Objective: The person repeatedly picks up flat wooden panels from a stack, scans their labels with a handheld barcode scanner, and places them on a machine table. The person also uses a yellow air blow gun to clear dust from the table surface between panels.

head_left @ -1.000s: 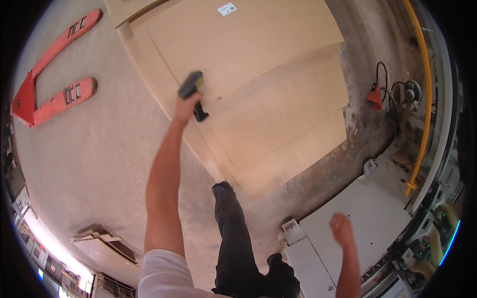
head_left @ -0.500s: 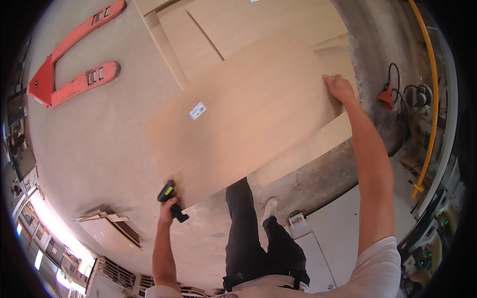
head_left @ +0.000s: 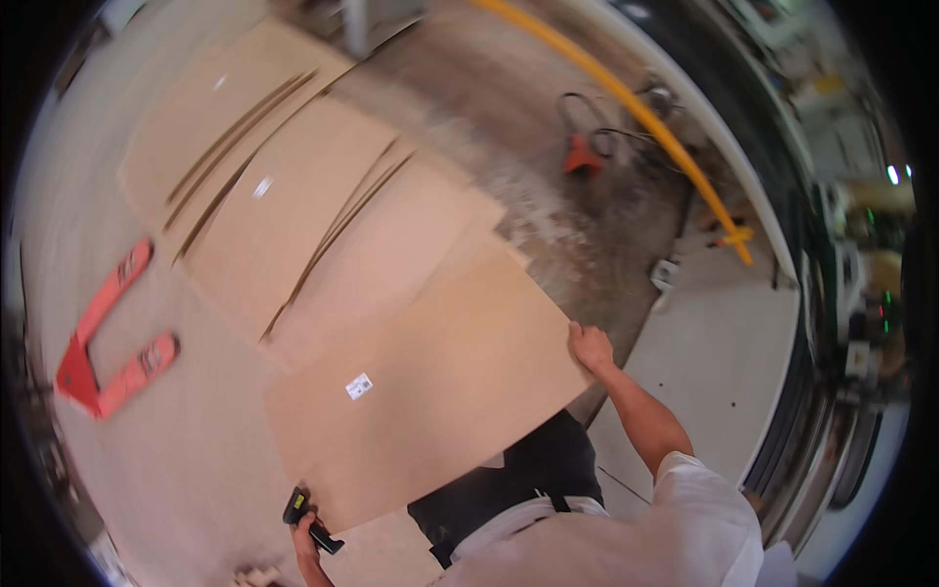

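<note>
At panel's [head_left: 440, 391] right corner, right hand [head_left: 590, 346] closed on the edge, sheet held flat over the floor stack [head_left: 293, 215]. Long axis ran from that corner down-left to left hand [head_left: 305, 533], closed round a dark scanner [head_left: 311, 520] just below panel's near edge.

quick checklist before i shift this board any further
1. Right hand grip on the board: ok, fingers sit on its right corner.
2. Left hand free to help: not ok, it holds a black scanner below the board's lower left corner.
3. Board supported on both sides: cannot tell, only the right hand clearly touches it.
4. Stack ahead: not ok, its boards lie fanned out and uneven.
5. Orange pallet jack: ok, it stands on the floor to the left, apart from the board.
6. Feet and floor under the board: cannot tell, hidden.
</note>
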`<state>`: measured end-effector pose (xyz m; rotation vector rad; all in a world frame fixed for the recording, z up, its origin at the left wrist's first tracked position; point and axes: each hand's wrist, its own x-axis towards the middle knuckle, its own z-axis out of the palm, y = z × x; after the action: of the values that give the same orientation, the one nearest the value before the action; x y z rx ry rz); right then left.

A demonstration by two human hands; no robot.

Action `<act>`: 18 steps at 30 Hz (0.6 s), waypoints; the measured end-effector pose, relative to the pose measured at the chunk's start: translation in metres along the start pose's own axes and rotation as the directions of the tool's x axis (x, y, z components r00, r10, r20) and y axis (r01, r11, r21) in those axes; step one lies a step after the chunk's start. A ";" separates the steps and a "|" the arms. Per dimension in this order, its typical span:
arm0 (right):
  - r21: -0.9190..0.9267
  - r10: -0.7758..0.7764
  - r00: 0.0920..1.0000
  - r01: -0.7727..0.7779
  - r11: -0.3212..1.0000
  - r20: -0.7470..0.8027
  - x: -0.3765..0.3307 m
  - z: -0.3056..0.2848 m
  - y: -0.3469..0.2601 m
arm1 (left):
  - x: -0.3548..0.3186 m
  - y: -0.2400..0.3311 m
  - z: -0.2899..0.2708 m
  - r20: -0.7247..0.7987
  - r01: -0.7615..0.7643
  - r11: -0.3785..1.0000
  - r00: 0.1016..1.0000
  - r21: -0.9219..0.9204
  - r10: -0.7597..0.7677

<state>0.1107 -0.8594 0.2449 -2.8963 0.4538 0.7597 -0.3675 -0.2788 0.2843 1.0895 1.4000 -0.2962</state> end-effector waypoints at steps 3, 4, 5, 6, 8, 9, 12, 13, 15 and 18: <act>0.191 0.231 0.967 -0.208 0.959 -0.107 -0.033 -0.097 0.131 | -0.046 0.064 0.124 0.074 -0.123 0.992 0.990 0.015 0.121; 0.260 0.309 0.938 -0.263 0.929 -0.155 -0.045 -0.120 0.184 | -0.048 0.085 0.160 0.134 -0.143 0.987 0.982 0.069 0.133; 0.280 0.335 0.918 -0.272 0.921 -0.212 -0.055 -0.149 0.241 | -0.053 0.107 0.203 0.198 -0.221 0.967 0.961 0.129 0.193; 0.301 0.365 0.890 -0.281 0.911 -0.272 -0.065 -0.176 0.282 | -0.061 0.135 0.252 0.286 -0.273 0.955 0.930 0.117 0.231; 0.492 0.547 0.767 -0.352 0.796 -0.336 -0.102 -0.248 0.323 | -0.058 0.157 0.329 0.486 -0.474 0.876 0.789 0.093 0.375; 0.546 0.583 0.724 -0.339 0.766 -0.370 -0.116 -0.255 0.348 | -0.070 0.190 0.373 0.509 -0.525 0.849 0.747 0.056 0.428; 0.692 0.682 0.605 -0.281 0.665 -0.410 -0.138 -0.262 0.418 | -0.080 0.284 0.504 0.625 -0.554 0.803 0.551 -0.222 0.553; 0.739 0.722 0.580 -0.281 0.612 -0.377 -0.139 -0.258 0.430 | -0.091 0.317 0.547 0.644 -0.542 0.787 0.496 -0.294 0.582; 0.812 0.788 0.511 -0.261 0.522 -0.343 -0.135 -0.241 0.440 | -0.095 0.370 0.626 0.641 -0.487 0.774 0.453 -0.404 0.620; 0.794 0.826 0.414 -0.312 0.523 -0.382 -0.115 -0.236 0.426 | -0.121 0.425 0.738 0.606 -0.491 0.754 0.459 -0.437 0.650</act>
<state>-0.0098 -1.2767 0.4930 -2.1455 1.5913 -0.5965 0.3884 -0.6612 0.4328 1.0357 0.2587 -0.0578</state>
